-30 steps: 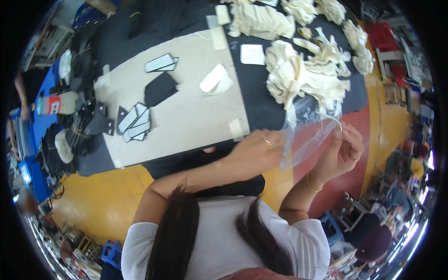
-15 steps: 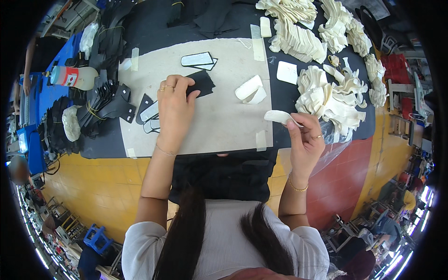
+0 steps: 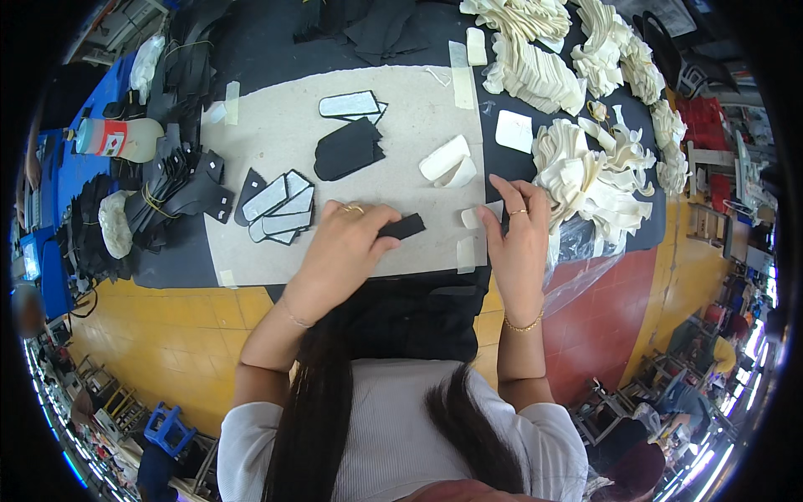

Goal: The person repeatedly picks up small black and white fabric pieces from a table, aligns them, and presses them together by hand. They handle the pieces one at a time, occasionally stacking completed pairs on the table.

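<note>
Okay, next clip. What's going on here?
A person at a dark table holds a small black piece in the left hand. The right hand has its fingers at a white strip by the right edge of a pale board. On the board lie a black stack and black-edged pale pieces; cream strips are heaped to the right.

A small black strip [image 3: 410, 226] is pinched by the left hand [image 3: 341, 243] over a pale board [image 3: 410, 109] — taped to a dark table [image 3: 176, 269]. At the board's right edge, a white piece [image 3: 470, 219] is overlapped by the right hand [image 3: 520, 224], its thumb and fingers parted. Further left, pale-faced, black-edged pieces [image 3: 284, 222] are fanned near stacked black pieces [image 3: 345, 151]; cream strips [image 3: 565, 171] are heaped at right.
</note>
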Demonstrator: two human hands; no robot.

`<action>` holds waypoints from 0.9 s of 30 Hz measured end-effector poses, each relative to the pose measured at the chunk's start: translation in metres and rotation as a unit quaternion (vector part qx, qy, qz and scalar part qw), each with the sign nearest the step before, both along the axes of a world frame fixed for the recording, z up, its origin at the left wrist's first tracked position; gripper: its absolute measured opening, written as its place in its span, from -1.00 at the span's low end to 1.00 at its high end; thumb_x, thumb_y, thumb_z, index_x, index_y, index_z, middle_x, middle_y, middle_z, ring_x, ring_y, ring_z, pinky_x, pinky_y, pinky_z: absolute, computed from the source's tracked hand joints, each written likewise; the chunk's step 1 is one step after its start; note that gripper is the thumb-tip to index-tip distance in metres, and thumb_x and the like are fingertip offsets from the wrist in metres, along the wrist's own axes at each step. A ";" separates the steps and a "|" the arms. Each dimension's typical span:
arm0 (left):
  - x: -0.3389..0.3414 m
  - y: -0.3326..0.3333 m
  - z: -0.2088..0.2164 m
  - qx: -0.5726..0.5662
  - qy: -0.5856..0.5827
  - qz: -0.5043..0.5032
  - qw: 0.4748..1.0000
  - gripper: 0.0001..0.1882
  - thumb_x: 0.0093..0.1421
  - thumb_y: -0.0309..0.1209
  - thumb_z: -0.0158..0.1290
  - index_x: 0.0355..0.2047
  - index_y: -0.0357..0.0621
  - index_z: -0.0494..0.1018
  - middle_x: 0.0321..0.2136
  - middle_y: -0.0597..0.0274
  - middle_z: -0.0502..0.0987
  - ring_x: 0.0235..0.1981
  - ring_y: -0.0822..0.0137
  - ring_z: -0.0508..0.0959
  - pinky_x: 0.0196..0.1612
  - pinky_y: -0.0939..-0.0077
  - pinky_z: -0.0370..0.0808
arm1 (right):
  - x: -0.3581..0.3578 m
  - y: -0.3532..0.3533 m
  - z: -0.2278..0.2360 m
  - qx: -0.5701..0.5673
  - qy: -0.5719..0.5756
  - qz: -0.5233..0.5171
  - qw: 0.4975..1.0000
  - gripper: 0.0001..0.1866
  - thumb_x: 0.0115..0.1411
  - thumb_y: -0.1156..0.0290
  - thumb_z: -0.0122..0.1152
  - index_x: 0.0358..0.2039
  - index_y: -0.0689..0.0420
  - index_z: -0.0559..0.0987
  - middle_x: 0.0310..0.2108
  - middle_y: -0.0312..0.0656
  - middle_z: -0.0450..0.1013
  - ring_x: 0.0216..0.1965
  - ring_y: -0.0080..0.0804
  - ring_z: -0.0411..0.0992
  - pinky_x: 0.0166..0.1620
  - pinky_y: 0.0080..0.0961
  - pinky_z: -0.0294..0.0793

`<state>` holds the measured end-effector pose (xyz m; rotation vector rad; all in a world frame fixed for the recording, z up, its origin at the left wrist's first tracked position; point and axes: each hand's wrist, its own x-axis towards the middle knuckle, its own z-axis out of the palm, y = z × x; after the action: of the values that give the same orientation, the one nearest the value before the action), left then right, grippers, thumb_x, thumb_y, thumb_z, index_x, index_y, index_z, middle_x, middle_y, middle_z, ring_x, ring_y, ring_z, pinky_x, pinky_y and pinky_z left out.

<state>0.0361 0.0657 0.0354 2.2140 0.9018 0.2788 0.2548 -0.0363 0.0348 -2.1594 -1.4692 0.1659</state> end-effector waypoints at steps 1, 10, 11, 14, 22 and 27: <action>0.003 -0.004 -0.004 -0.005 0.022 -0.006 1.000 -0.72 0.14 -0.34 0.25 -0.17 -0.18 0.55 -0.32 0.07 0.60 -0.23 0.01 0.53 0.01 0.26 0.31 | -0.001 0.004 0.002 0.006 -0.001 0.034 0.999 -0.62 0.11 0.59 0.32 -0.01 0.13 0.62 -0.07 -0.07 0.38 -0.08 -0.11 0.38 -0.04 -0.33 0.44; -0.003 -0.035 -0.017 0.139 -0.018 0.003 0.990 -0.60 0.08 -0.39 0.30 -0.05 -0.08 0.54 0.04 0.15 0.43 0.06 0.06 0.40 0.09 0.18 0.31 | 0.022 0.040 -0.001 0.027 -0.114 0.211 0.970 -0.76 0.01 0.62 0.33 -0.27 0.16 0.58 -0.06 -0.19 0.50 -0.09 -0.19 0.44 0.05 -0.29 0.39; -0.004 -0.037 -0.018 0.146 -0.033 -0.004 0.989 -0.60 0.08 -0.39 0.31 -0.04 -0.08 0.54 0.03 0.15 0.43 0.06 0.06 0.40 0.10 0.17 0.31 | 0.025 0.040 -0.001 0.037 -0.081 0.214 0.973 -0.79 0.02 0.62 0.35 -0.31 0.16 0.55 -0.11 -0.20 0.51 -0.13 -0.22 0.46 0.02 -0.33 0.41; -0.007 -0.041 -0.023 0.142 -0.045 0.000 0.989 -0.61 0.07 -0.42 0.30 -0.06 -0.10 0.55 0.03 0.17 0.44 0.06 0.07 0.41 0.11 0.16 0.30 | 0.024 0.037 -0.001 0.046 0.044 0.184 0.981 -0.79 0.05 0.60 0.37 -0.38 0.17 0.47 -0.28 -0.20 0.52 -0.28 -0.27 0.49 -0.12 -0.40 0.44; -0.028 -0.048 -0.030 0.202 -0.010 -0.032 0.979 -0.61 0.08 -0.46 0.26 -0.04 -0.09 0.56 0.09 0.23 0.46 0.15 0.15 0.40 0.14 0.11 0.27 | -0.009 0.015 0.001 0.000 0.318 0.185 0.930 -0.74 0.04 0.57 0.46 -0.30 0.20 0.53 -0.32 -0.25 0.48 -0.33 -0.56 0.46 -0.26 -0.60 0.45; -0.042 -0.052 -0.033 0.189 0.004 -0.051 0.981 -0.58 0.10 -0.47 0.23 0.01 -0.08 0.55 0.16 0.23 0.43 0.25 0.18 0.36 0.18 0.09 0.24 | -0.032 0.012 -0.009 -0.042 0.458 0.096 0.883 -0.82 0.13 0.57 0.42 -0.24 0.20 0.62 -0.29 -0.33 0.51 -0.34 -0.68 0.44 -0.33 -0.66 0.42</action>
<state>-0.0062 0.0134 0.0026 2.6032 0.7858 0.4223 0.2228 -0.0247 0.0255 -1.5761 -1.0792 1.1609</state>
